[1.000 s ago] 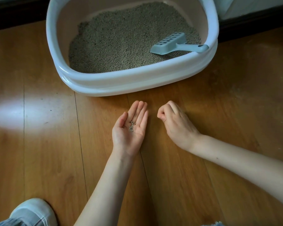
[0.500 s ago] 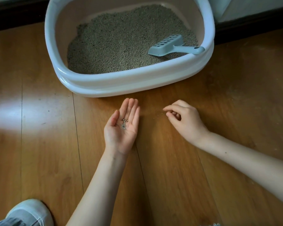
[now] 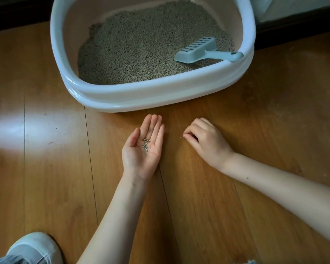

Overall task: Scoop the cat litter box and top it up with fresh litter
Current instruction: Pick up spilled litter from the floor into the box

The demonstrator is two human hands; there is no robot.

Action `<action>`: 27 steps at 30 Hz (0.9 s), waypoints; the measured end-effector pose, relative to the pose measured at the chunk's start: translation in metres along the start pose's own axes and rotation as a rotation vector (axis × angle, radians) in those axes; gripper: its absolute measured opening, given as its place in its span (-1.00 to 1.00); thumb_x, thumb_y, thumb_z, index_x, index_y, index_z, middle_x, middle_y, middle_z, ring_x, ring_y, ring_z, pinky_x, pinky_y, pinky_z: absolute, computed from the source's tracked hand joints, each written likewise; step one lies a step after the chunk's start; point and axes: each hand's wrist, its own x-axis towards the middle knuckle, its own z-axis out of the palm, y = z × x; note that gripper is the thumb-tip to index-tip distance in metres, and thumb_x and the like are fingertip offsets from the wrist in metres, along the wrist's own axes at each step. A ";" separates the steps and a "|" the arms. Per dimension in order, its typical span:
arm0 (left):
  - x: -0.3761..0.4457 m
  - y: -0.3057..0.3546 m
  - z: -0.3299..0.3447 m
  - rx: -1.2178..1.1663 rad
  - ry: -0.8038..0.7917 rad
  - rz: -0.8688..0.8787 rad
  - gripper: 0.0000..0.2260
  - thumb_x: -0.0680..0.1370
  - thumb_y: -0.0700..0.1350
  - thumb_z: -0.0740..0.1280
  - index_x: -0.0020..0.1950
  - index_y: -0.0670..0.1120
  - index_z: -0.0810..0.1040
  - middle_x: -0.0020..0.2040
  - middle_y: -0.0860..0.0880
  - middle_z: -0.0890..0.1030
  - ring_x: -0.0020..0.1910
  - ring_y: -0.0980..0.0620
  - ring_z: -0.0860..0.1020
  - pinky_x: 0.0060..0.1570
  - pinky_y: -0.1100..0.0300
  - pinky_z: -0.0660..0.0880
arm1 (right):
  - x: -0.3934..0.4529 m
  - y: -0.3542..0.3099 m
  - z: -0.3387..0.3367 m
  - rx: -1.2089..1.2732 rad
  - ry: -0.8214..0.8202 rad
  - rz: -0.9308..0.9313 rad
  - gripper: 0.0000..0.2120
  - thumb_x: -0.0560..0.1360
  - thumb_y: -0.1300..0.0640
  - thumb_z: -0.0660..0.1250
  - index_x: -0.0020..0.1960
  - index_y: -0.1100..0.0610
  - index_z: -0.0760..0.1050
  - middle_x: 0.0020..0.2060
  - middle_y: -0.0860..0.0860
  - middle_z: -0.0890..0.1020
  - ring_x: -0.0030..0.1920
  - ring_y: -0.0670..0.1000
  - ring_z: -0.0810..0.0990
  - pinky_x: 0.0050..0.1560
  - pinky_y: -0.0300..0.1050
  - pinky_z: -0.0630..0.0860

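Here left hand [image 3: 142, 147] lies palm-up cupping pellets [image 3: 145, 144]; right hand [image 3: 204, 140] curls, fingertips pinched.

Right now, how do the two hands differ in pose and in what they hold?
The left hand lies palm up with straight fingers, cradling a few litter pellets; the right hand is palm down, fingers curled, fingertips at the floor. Whether the right hand pinches a pellet cannot be told. Both sit in front of the litter box.

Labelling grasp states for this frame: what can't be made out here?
- Right hand, head view: fingertips curl down onto the wooden floor; its own fingers hide whether it pinches a pellet.
- White oval plastic litter box: far rim cut by the top edge.
- Pale blue slotted plastic scoop: contents too small to tell.
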 end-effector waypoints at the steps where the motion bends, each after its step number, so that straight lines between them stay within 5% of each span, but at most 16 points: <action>1: 0.000 0.000 0.000 0.001 0.003 0.000 -0.58 0.64 -0.15 0.07 0.02 -0.37 0.66 0.14 -0.27 0.63 0.03 -0.24 0.66 0.17 -0.10 0.46 | 0.001 0.000 0.002 -0.059 -0.009 -0.044 -0.97 0.48 0.28 0.39 -0.09 0.25 0.59 -0.18 0.09 0.59 -0.11 0.01 0.54 -0.05 -0.27 0.47; 5: 0.001 -0.002 0.000 0.032 0.007 -0.011 -0.59 0.63 -0.15 0.08 0.03 -0.36 0.66 0.16 -0.28 0.62 0.05 -0.23 0.65 0.21 -0.09 0.46 | 0.001 -0.005 0.005 -0.168 -0.053 -0.066 -0.94 0.54 0.27 0.28 -0.07 0.25 0.52 -0.15 0.12 0.55 -0.12 0.06 0.52 -0.05 -0.04 0.59; 8: 0.002 -0.008 0.001 0.097 0.004 -0.030 -0.59 0.63 -0.14 0.08 0.04 -0.35 0.66 0.17 -0.28 0.62 0.06 -0.21 0.65 0.17 -0.06 0.50 | 0.001 -0.025 -0.006 0.022 0.030 0.032 -0.87 0.59 0.20 0.20 -0.03 0.23 0.50 -0.11 0.09 0.53 -0.08 0.01 0.49 -0.07 -0.13 0.54; 13: -0.001 -0.027 0.002 0.149 -0.066 -0.092 -0.61 0.59 -0.11 0.11 0.15 -0.29 0.64 0.22 -0.23 0.60 0.18 -0.14 0.61 0.24 0.04 0.50 | 0.008 -0.053 -0.016 0.254 0.074 -0.199 -0.86 0.54 0.31 0.30 0.02 0.30 0.61 -0.13 0.12 0.59 -0.03 0.07 0.51 0.07 -0.15 0.45; 17: 0.002 -0.021 0.004 0.075 -0.040 -0.067 -0.63 0.52 -0.16 0.15 0.05 -0.35 0.66 0.15 -0.28 0.62 0.08 -0.21 0.65 0.25 -0.09 0.49 | 0.002 -0.023 -0.021 0.215 0.181 -0.009 -0.83 0.52 0.31 0.33 0.08 0.26 0.62 -0.08 0.09 0.60 -0.02 0.01 0.56 0.01 -0.24 0.51; 21: 0.002 -0.003 0.002 0.018 -0.025 -0.004 -0.64 0.56 -0.18 0.12 0.02 -0.37 0.66 0.15 -0.28 0.63 0.04 -0.24 0.66 0.22 -0.11 0.43 | -0.014 0.002 -0.017 0.147 0.024 0.177 -0.81 0.51 0.26 0.35 0.12 0.18 0.61 -0.08 -0.04 0.54 -0.02 -0.13 0.48 -0.07 -0.49 0.37; 27: 0.003 0.003 0.000 0.013 -0.011 0.010 -0.58 0.64 -0.15 0.07 0.03 -0.36 0.66 0.16 -0.27 0.62 0.05 -0.23 0.65 0.23 -0.10 0.44 | -0.015 0.003 -0.008 0.118 -0.021 0.146 -0.81 0.48 0.22 0.41 0.09 0.21 0.61 -0.09 0.00 0.57 -0.01 -0.10 0.49 0.00 -0.42 0.39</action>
